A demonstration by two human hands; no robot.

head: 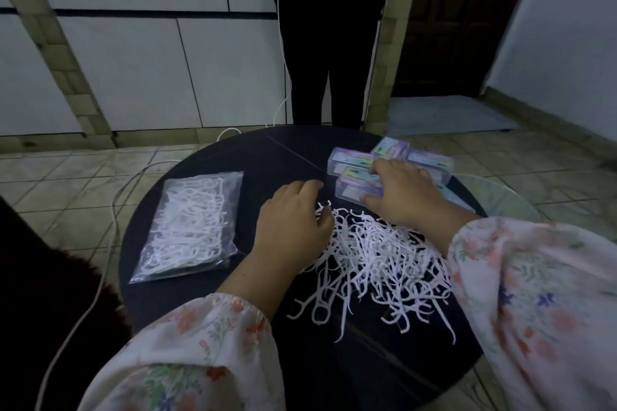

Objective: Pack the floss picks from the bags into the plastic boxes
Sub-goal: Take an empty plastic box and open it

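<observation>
A loose heap of white floss picks point(377, 260) lies on the round dark table point(207, 294). My left hand point(293, 220) rests at the heap's left edge, its curled fingers touching a few picks. My right hand point(400, 193) reaches over the heap's far side and grips the nearest clear plastic box point(354, 188) between thumb and fingers. Several more clear boxes point(390, 147) lie behind it at the table's far right. A clear bag full of floss picks point(190, 227) lies flat on the table's left side.
A person in dark clothes point(330, 43) stands just beyond the table's far edge. A white cable point(115, 210) trails over the tiled floor on the left. A pale round object point(500, 197) sits right of the table.
</observation>
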